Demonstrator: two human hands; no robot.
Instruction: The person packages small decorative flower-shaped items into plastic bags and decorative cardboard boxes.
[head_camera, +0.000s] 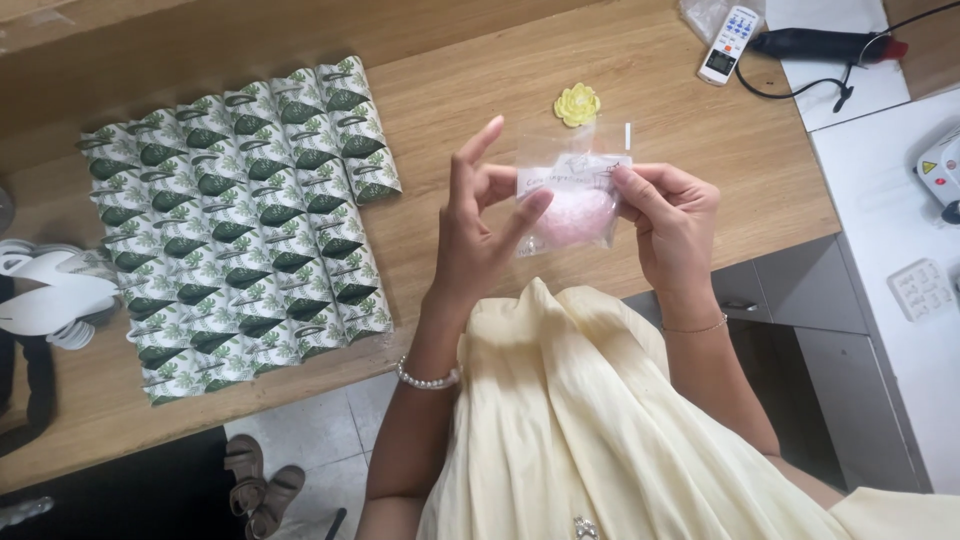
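Above the wooden table (640, 80), both hands, left hand (478, 235) and right hand (672, 222), pinch a clear bag (572, 205)

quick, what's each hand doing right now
Left hand: grip pinches the clear bag of pink pieces.
Right hand: grip pinches the bag's other edge.

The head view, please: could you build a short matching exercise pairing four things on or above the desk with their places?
Things:
1. clear bag
2. yellow flower
3. leaf-print packets
4. remote control

Places:
A. far right edge of the desk
B. rows on the desk's left
C. between left hand and right hand
D. on the desk beyond the bag

Pairs: 1-C, 2-D, 3-B, 4-A
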